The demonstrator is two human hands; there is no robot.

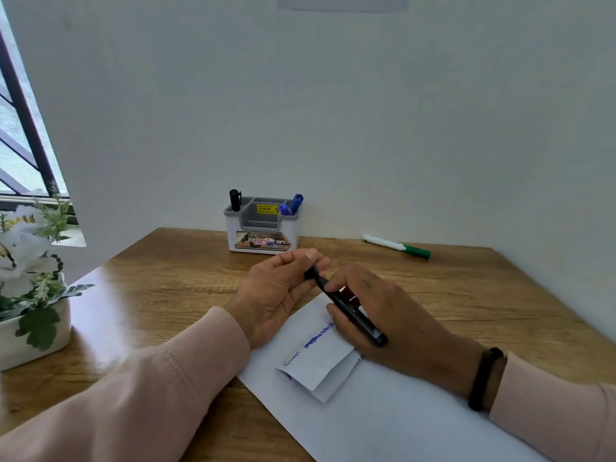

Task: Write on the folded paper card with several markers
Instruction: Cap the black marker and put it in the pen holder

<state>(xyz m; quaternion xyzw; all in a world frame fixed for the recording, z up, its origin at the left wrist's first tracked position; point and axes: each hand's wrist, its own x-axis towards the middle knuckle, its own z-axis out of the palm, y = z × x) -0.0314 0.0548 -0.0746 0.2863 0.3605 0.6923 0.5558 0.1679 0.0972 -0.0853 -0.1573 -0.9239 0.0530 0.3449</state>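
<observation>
A folded white paper card [316, 365] lies on a larger white sheet [383, 421], bearing blue scribble and small handwriting. My right hand [393, 315] grips the barrel of a black marker [353, 311] just above the card's far edge. My left hand [283, 288] pinches the marker's cap end between thumb and fingertips. A desk organiser [261, 240] at the back holds another black marker [235, 200] and two blue markers [293, 205]. A green-capped marker [396, 246] lies on the table at the back right.
The wooden table [166, 285] meets a white wall behind and on the right. A white pot of artificial flowers [30, 295] stands at the left edge beside a window. A dark band sits on my right wrist [486, 378].
</observation>
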